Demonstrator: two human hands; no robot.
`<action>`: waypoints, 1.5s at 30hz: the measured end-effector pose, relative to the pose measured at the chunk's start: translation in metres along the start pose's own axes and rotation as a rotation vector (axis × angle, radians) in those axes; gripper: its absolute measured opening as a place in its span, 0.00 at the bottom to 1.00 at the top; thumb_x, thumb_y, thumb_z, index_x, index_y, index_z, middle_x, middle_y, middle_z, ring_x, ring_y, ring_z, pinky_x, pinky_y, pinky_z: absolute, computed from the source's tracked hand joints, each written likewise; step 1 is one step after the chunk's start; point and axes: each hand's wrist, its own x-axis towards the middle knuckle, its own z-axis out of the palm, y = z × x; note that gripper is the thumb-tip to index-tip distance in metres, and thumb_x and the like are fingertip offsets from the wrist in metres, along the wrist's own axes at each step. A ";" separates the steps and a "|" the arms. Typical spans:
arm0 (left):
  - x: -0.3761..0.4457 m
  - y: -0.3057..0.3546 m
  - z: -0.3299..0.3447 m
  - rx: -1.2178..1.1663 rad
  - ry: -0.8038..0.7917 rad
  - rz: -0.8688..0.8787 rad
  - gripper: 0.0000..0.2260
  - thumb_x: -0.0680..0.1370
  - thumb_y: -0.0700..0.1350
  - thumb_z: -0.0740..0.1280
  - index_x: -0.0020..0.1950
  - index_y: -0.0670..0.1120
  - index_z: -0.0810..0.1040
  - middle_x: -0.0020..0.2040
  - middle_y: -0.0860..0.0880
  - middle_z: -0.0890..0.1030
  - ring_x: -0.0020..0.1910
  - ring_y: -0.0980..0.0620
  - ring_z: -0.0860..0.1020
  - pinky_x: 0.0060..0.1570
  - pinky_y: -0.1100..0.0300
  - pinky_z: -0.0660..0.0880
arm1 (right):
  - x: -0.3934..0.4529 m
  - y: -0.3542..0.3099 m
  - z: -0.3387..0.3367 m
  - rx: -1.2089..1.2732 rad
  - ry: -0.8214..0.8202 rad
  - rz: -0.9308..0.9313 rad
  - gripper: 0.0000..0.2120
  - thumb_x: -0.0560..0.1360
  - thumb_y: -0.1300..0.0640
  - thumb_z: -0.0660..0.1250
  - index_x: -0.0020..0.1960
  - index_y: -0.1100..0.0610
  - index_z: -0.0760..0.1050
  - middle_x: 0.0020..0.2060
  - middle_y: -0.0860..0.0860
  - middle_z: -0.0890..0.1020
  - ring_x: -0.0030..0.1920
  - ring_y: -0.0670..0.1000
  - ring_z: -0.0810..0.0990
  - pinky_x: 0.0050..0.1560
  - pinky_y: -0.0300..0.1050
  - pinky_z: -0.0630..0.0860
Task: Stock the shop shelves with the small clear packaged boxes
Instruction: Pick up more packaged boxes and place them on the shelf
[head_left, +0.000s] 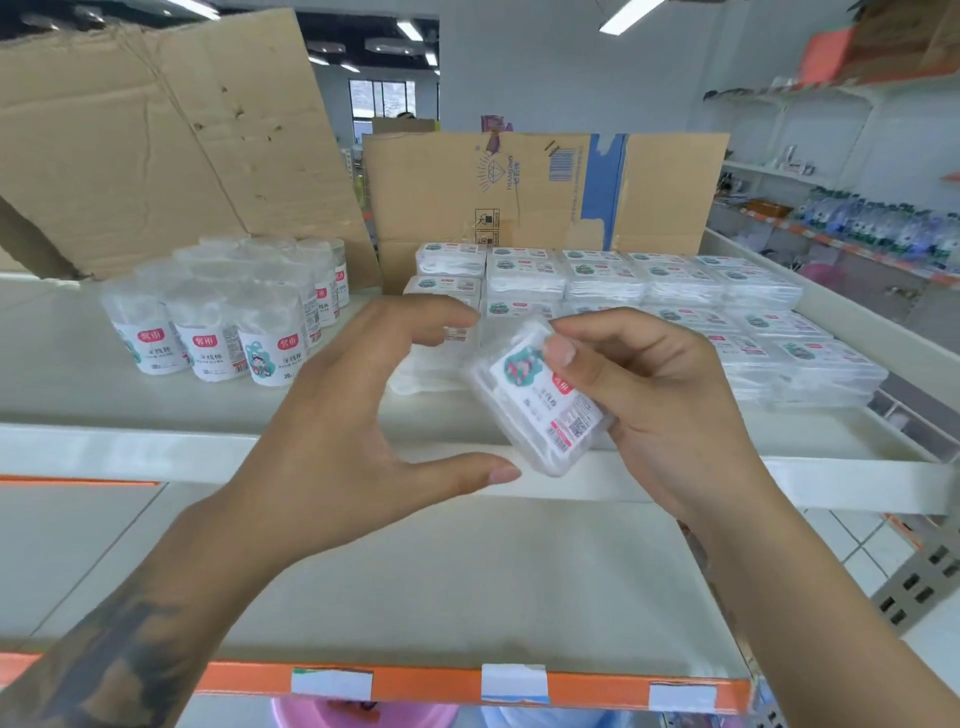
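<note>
Above the white shelf's front edge (156, 447), your right hand (670, 410) pinches one small clear plastic box (540, 405), tilted; your left hand (353, 415) curves wide beside it, holding nothing.

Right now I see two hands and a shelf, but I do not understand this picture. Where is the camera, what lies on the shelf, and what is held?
There is no machine here: a person wears one camera on the head, looking forward and down at their own bare hands. The right hand grips one small clear box with a printed label. The left hand is open beside it and holds nothing. On the white upper shelf lie rows of the same flat clear boxes to the right, and round labelled tubs to the left. Cardboard cartons stand behind them.
</note>
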 end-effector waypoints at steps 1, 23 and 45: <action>0.003 0.000 -0.003 0.057 -0.013 0.070 0.32 0.68 0.62 0.78 0.69 0.59 0.73 0.68 0.58 0.76 0.69 0.57 0.74 0.67 0.62 0.70 | 0.003 -0.001 -0.002 -0.033 -0.031 -0.004 0.09 0.65 0.53 0.77 0.44 0.55 0.86 0.41 0.56 0.87 0.40 0.53 0.83 0.43 0.46 0.78; 0.057 -0.041 -0.016 0.095 0.016 -0.255 0.32 0.65 0.63 0.77 0.69 0.60 0.78 0.60 0.63 0.81 0.56 0.67 0.78 0.55 0.77 0.69 | 0.023 0.027 -0.025 -1.411 0.042 -0.244 0.30 0.77 0.28 0.55 0.69 0.44 0.76 0.71 0.51 0.75 0.70 0.57 0.74 0.72 0.58 0.68; 0.145 -0.123 0.009 0.325 -0.288 -0.509 0.28 0.81 0.53 0.70 0.79 0.50 0.67 0.76 0.47 0.71 0.73 0.46 0.70 0.72 0.53 0.67 | 0.023 0.037 -0.027 -1.528 0.065 -0.140 0.30 0.73 0.29 0.54 0.70 0.41 0.71 0.70 0.47 0.75 0.73 0.55 0.68 0.74 0.59 0.60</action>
